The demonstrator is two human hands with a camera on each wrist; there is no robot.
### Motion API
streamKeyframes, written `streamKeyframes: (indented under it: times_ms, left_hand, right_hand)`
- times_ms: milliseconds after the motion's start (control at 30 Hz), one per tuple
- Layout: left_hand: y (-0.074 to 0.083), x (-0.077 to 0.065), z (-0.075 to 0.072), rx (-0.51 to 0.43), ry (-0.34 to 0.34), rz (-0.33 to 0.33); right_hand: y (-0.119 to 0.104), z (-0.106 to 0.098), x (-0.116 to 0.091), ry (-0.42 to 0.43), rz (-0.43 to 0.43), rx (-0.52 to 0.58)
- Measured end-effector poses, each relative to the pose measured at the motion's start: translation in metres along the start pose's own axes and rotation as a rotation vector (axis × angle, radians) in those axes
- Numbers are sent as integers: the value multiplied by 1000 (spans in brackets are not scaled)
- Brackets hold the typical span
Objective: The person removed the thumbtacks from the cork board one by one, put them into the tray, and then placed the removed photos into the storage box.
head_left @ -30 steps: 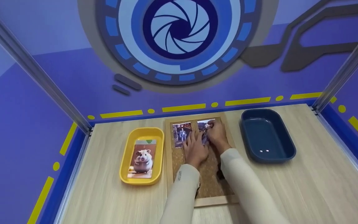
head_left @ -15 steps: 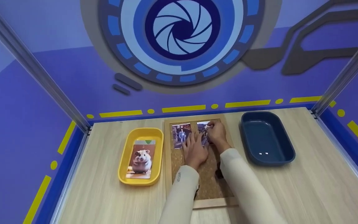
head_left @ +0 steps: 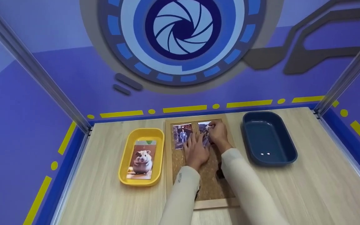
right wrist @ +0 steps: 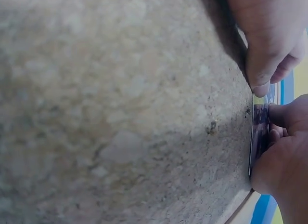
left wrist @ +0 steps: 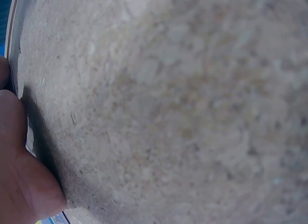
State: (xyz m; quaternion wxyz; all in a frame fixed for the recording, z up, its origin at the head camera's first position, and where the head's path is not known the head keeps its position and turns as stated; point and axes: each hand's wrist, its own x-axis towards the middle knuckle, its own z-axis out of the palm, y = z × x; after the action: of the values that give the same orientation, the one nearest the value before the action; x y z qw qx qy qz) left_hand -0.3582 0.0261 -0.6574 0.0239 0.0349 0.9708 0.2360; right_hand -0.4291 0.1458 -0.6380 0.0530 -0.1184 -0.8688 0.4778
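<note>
Photo (head_left: 202, 126) lies at the top right of the cork board (head_left: 212, 187), beside a second photo (head_left: 180, 136); left hand (head_left: 197, 151) lies over the facing edges of both, fingers extended. Right hand (head_left: 219, 134) sits at the first one's upper right, fingers curled in, cannot tell whether they pinch anything. Yellow tray (head_left: 124, 168) with hamster card (head_left: 141, 161) left of board, blue tray (head_left: 266, 136) right.
</note>
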Motion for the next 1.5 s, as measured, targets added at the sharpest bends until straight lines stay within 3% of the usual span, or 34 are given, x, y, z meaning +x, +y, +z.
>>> streamKeyframes:
  times_ms: [867, 1233, 1500]
  left_hand:
    - [-1, 1, 0, 19, 26, 16]
    - [-1, -1, -2, -53, 32, 8]
    - [-1, 1, -3, -51, 8, 2]
  right_hand:
    - [-2, 0, 3, -39, 58, -18]
    - [-4, -3, 3, -36, 58, 33]
    - [-6, -5, 3, -44, 93, 56]
